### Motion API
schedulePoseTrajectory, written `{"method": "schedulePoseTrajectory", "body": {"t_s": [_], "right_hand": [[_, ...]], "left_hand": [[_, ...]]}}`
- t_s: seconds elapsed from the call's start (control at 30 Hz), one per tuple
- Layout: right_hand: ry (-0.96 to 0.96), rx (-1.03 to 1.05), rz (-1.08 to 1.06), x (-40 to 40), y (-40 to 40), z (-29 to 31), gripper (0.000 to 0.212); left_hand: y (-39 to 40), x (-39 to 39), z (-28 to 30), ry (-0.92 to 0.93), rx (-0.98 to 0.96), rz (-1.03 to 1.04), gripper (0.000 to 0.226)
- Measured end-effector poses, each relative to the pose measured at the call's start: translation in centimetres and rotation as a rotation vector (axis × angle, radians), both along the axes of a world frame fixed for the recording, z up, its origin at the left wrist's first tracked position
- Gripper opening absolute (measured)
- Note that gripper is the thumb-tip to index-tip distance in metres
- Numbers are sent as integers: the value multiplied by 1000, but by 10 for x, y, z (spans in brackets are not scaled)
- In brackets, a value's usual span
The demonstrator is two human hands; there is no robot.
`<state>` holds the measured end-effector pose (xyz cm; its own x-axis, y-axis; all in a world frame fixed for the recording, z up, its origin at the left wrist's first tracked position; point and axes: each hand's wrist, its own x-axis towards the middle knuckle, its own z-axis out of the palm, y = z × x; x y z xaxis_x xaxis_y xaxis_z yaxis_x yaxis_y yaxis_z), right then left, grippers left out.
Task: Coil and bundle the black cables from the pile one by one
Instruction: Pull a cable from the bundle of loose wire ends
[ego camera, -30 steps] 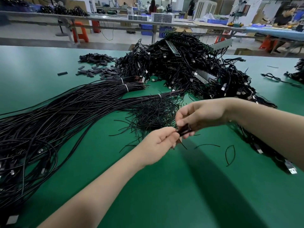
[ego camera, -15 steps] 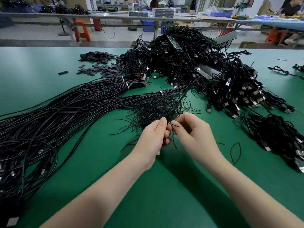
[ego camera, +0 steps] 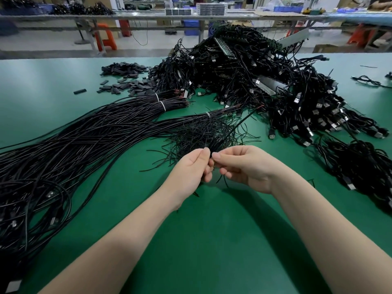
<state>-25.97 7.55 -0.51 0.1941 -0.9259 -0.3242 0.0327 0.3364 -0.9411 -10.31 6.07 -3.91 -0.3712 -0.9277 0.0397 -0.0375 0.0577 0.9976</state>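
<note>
Just in front of the tangled pile of thin ties [ego camera: 203, 134], left hand [ego camera: 191, 172] and right hand [ego camera: 244, 168] pinch a black cable [ego camera: 230, 130], seemingly light and limp, best gripped near its end.

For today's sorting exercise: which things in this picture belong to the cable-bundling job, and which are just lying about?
Job:
- left hand and right hand, pinching a thin black tie
- tie pile
- long cables
- bundled pile

Lying about:
- black sleeves
- stray cable
- orange stool
- blue bins
</note>
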Motion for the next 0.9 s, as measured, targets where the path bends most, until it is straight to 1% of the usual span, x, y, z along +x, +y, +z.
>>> {"method": "schedulePoseTrajectory", "body": {"t_s": [0.2, 0.27, 0.37, 0.47, 0.53, 0.57, 0.6, 0.7, 0.73, 0.9], "right_hand": [[-20, -32, -39, -4, -4, -5, 13], [-13, -69, -73, -1, -4, -7, 11], [0, -122, -125, 5, -5, -12, 7], [-71, -124, -130, 7, -4, -10, 6], [-82, -171, -142, 7, -3, -6, 6], [-49, -224, -163, 9, -2, -5, 8], [33, -303, -190, 11, -1, -5, 10], [447, -566, -240, 19, 2, -5, 13], [537, -612, -235, 20, 2, -3, 14], [765, -647, -136, 11, 4, 11, 15]], "left_hand": [[-3, 5, 1, -120, -102, -12, 37], [-3, 5, -1, -195, -149, 37, 37], [-1, 4, -3, -304, -223, 178, 38], [4, 0, -1, -279, -247, 263, 38], [5, -2, 1, -273, -267, 297, 37], [6, -2, 2, -276, -267, 303, 36], [6, -2, 2, -273, -248, 303, 36], [4, 0, 4, -261, -151, 283, 37], [4, 1, 5, -275, -145, 277, 38], [5, 2, 7, -383, -244, 254, 38]]}}
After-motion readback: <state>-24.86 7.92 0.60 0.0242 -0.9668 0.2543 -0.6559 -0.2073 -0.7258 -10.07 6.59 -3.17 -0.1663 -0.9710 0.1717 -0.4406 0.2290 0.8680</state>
